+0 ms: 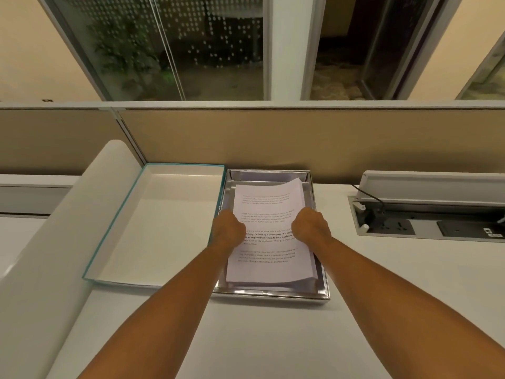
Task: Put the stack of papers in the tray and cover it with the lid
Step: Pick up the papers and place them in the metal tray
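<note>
A stack of printed white papers lies over a shiny silver tray on the white desk, with its far right corner lifted above the tray wall. My left hand grips the stack's left edge. My right hand grips its right edge, fingers curled under. The lid, white inside with a teal rim, lies upside down just left of the tray and touches its side.
A beige partition runs right behind the tray and lid. An open cable and socket box is set into the desk at the right. A curved white panel rises along the left.
</note>
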